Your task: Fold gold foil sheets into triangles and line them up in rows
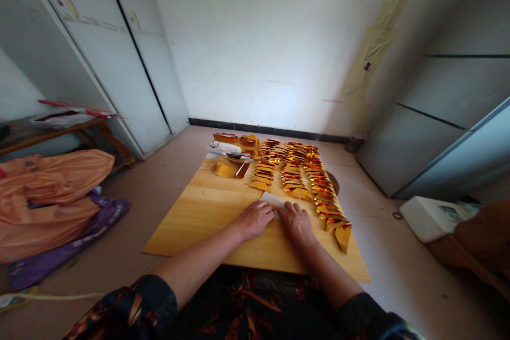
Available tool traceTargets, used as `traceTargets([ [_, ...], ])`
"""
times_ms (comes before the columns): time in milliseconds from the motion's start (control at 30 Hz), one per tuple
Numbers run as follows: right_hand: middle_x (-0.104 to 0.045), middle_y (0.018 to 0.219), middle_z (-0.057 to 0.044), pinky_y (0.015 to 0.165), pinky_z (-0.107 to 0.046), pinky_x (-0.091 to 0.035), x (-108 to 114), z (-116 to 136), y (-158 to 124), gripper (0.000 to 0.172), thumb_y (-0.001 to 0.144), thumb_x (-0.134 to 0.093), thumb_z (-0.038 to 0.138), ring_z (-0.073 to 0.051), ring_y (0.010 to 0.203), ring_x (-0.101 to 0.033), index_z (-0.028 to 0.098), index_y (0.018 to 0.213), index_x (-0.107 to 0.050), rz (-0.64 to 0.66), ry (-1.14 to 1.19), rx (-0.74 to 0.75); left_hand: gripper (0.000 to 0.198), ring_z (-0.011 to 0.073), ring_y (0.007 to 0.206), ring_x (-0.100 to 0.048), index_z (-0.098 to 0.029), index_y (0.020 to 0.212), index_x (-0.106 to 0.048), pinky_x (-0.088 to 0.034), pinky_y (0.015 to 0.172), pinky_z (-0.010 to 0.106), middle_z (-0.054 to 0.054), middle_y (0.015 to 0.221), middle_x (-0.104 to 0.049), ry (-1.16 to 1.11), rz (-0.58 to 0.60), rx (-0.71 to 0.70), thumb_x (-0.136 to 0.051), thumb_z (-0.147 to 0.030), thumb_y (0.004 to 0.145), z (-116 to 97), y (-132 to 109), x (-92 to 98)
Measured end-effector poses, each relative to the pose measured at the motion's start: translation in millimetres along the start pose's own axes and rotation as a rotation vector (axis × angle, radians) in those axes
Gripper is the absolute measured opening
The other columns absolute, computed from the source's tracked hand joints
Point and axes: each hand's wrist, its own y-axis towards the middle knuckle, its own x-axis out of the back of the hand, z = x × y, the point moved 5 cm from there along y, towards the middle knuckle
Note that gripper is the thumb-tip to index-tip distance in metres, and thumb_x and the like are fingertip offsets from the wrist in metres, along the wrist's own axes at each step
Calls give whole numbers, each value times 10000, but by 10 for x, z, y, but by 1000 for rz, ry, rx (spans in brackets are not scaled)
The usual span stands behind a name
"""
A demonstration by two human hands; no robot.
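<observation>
Between my two hands lies a sheet of paper (271, 198), its pale side up, on the wooden board (191, 212). My left hand (257, 219) presses on the sheet's left part with fingers curled together. On its right part, the fingers of my right hand (296, 222) are bent down and close together. Just beyond and to the right stand rows of folded gold foil papers (295, 170), several pieces in each row. A flat gold foil sheet (225, 168) rests at the board's far left, beside stacked papers (227, 147). My fingertips partly cover the paper.
Grey cabinets (99, 37) stand at left and a grey refrigerator (434, 117) at right. An orange cloth or bag (51, 191) lies over a purple bag (79, 244) on the left. A white box (428, 218) sits on the right. The wall (263, 53) is behind the board.
</observation>
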Motion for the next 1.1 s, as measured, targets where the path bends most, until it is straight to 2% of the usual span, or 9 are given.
traceTargets([
  [167, -550, 1116, -99, 714, -310, -395, 32, -25, -88, 257, 936, -398, 202, -227, 968, -485, 254, 1102, -587, -1, -11, 1, 237, 222, 1142, -514, -238, 1067, -628, -444, 949, 397, 64, 1211, -602, 48, -2, 97, -498, -175, 879, 33, -65, 50],
  [333, -578, 1095, -84, 725, -302, -406, 75, -52, -148, 233, 928, -422, 201, -221, 978, -497, 247, 1067, -603, -8, 3, -9, 266, 260, 1210, -473, -306, 1130, -601, -358, 1004, 513, 56, 1293, -549, 93, 8, 182, -497, -232, 896, 39, -139, 96],
  [467, -623, 1023, -59, 764, -270, -423, 79, -97, -100, 228, 922, -430, 201, -189, 956, -531, 233, 949, -654, -39, 120, -29, 299, 273, 1223, -459, -310, 1186, -566, -305, 1032, 558, 62, 1314, -531, 83, 25, 208, -482, -262, 904, -32, -210, 115],
  [567, -643, 1037, -53, 830, -239, -422, 75, -142, 0, 265, 897, -429, 157, -162, 969, -555, 212, 1040, -646, -115, 248, -72, 341, 291, 1229, -443, -310, 1225, -536, -295, 1021, 587, 71, 1344, -503, 73, 24, 262, -510, -285, 886, -88, -270, 122],
  [667, -639, 1086, -71, 861, -238, -419, 49, -159, 114, 286, 866, -475, 176, -169, 1012, -563, 188, 1114, -618, -129, 306, -128, 372, 311, 1228, -434, -320, 1239, -521, -314, 992, 591, 78, 1364, -480, 65, 27, 309, -536, -299, 868, -132, -310, 129],
  [900, -635, 991, -70, 766, -238, -423, 3, -161, 294, 262, 769, -571, 205, -178, 910, -604, 190, 1020, -644, -10, 341, -222, 357, 285, 1191, -446, -317, 1220, -536, -311, 992, 556, 82, 1264, -504, 31, 26, 353, -539, -296, 863, -171, -307, 188],
  [1100, -631, 937, -61, 739, -222, -392, 30, -156, 391, 188, 699, -610, 151, -168, 888, -577, 174, 881, -650, -67, 380, -202, 377, 284, 1219, -403, -331, 1238, -523, -254, 1028, 580, 64, 1257, -507, 12, -8, 361, -545, -302, 862, -166, -338, 172],
])
